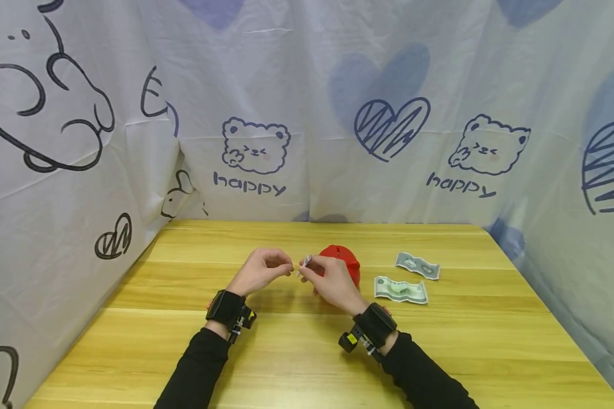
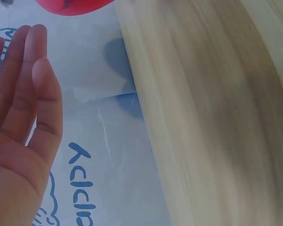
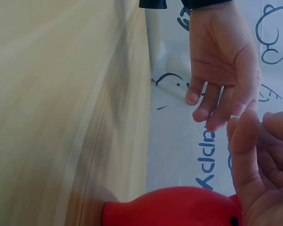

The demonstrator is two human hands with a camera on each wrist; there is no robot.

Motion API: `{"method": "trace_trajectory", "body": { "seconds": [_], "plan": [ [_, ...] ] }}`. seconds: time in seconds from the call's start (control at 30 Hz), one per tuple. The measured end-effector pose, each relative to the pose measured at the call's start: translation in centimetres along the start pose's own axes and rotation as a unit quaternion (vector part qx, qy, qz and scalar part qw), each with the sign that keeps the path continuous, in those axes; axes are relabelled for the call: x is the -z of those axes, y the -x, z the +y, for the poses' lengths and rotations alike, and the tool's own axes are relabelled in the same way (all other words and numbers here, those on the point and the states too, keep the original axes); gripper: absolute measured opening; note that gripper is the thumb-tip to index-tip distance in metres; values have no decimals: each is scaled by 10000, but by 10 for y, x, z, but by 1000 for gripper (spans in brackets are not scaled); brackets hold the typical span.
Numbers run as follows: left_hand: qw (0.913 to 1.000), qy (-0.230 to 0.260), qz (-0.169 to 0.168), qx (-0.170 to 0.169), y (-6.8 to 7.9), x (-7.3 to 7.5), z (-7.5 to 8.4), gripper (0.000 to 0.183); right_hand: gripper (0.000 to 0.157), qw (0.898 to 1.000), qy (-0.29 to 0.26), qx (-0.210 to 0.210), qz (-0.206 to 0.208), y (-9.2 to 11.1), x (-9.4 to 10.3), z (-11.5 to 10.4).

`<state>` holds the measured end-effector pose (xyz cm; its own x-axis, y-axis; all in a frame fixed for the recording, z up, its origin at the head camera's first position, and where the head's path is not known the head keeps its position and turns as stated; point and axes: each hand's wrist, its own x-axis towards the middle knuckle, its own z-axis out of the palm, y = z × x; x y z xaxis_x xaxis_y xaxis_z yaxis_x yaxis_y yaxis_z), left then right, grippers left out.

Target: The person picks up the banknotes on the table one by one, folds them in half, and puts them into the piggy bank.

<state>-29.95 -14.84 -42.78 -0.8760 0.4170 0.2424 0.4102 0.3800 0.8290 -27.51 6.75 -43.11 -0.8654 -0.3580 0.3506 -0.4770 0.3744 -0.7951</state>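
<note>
Between the thumb and fingers of my right hand (image 1: 335, 284) is a small folded banknote (image 1: 306, 261), pale with grey print. Just left of it is my left hand (image 1: 266, 270), fingers loosely bent and holding nothing visible; its fingertips come near the right ones in the head view. In the left wrist view the left fingers (image 2: 47, 103) are relaxed. A red piggy bank (image 1: 340, 253) with a dark slot on top stands behind the right hand, which partly hides it. In the right wrist view the rounded red piggy bank (image 3: 179, 207) shows below the hands.
Two creased banknotes lie right of the piggy bank: a greyish banknote (image 1: 418, 266) farther back and a greener banknote (image 1: 400, 290) nearer. Everything is on a wooden table (image 1: 286, 363). A white printed cloth (image 1: 317, 170) hangs behind the table and along its sides.
</note>
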Motion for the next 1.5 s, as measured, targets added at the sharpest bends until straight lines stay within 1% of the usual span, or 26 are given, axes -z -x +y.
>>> {"method": "trace_trajectory", "body": {
  "seconds": [0.13, 0.43, 0.6, 0.8, 0.97, 1.1, 1.2, 1.37, 1.5],
  "plan": [
    [10000, 53, -13, 47, 0, 0, 1, 16, 8, 10000, 40, -60, -5, 3, 3, 1],
    [10000, -3, -13, 80, 0, -2, 0, 18, 8, 10000, 40, -61, -41, 4, 3, 1],
    [9999, -130, 55, 38, 0, -3, 3, 21, 9, 10000, 21, -19, 24, 5, 4, 2],
    [9992, -225, 265, 170, 0, -5, 4, 28, 10, 9998, -128, 36, 143, 5, 6, 2],
    [9992, -290, 287, 30, -2, -7, 1, 31, 16, 9995, -323, -11, 63, 4, 9, 0],
    [9989, -335, 323, -35, -2, -8, 1, 31, 14, 9989, -469, -68, 3, 2, 11, 0],
    [9987, -380, 336, -20, -2, -9, 3, 29, 9, 9989, -468, -31, 77, 1, 14, 0],
    [9983, -460, 344, -66, -4, -13, 4, 28, 9, 9989, -336, -30, 322, 0, 18, -3],
    [9976, -538, 425, -127, -7, -18, 5, 27, 8, 9988, -362, -90, 317, 0, 20, -4]
  ]
}}
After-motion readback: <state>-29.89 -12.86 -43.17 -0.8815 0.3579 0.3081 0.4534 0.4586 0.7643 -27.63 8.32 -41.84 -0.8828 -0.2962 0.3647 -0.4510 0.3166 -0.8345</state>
